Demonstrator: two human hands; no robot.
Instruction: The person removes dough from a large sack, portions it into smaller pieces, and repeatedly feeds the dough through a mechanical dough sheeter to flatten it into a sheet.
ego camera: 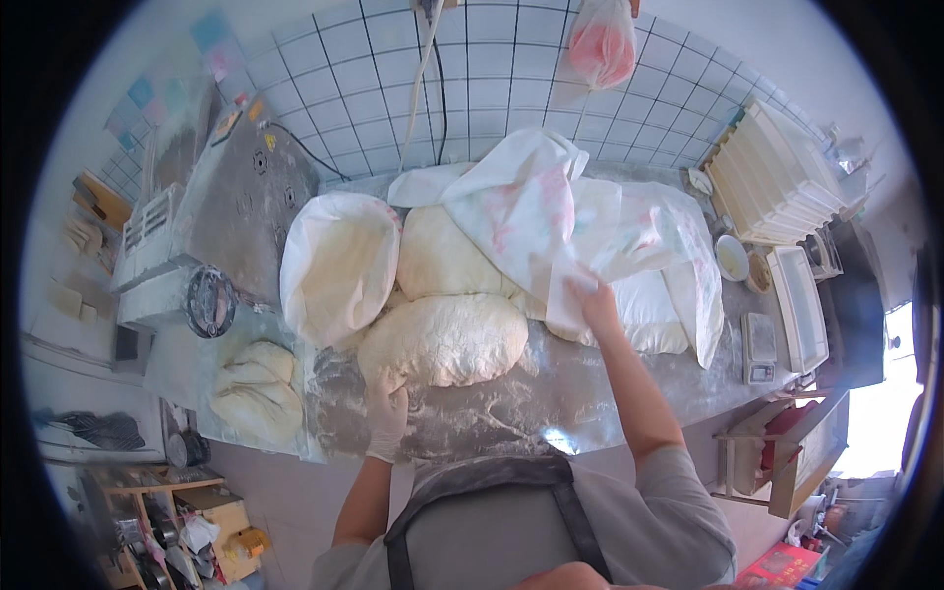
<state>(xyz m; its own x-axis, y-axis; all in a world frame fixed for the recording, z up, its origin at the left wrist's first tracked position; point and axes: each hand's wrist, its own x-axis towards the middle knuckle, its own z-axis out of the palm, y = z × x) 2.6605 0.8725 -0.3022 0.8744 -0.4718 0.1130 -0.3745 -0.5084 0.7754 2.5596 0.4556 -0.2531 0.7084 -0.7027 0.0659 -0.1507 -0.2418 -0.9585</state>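
My right hand (592, 297) grips the lower edge of a white cloth with pink print (531, 210), which partly covers large masses of dough. My gloved left hand (388, 413) is at the lower left edge of a big floured dough mass (450, 339); whether its fingers grip the dough cannot be told. Behind that mass lies another piece of dough (442, 254), partly under the cloth. More dough (649, 313) lies under the cloth at the right. A cloth-lined round container (343, 265) stands left of the dough. Farther left rests a smaller folded dough piece (259, 394).
A floured metal machine (236, 192) stands at the left of the worktop (479, 420). At the right are a digital scale (758, 346), a white tray (800, 310), a bowl (731, 258) and stacked cream-coloured crates (771, 177). The tiled wall bounds the back.
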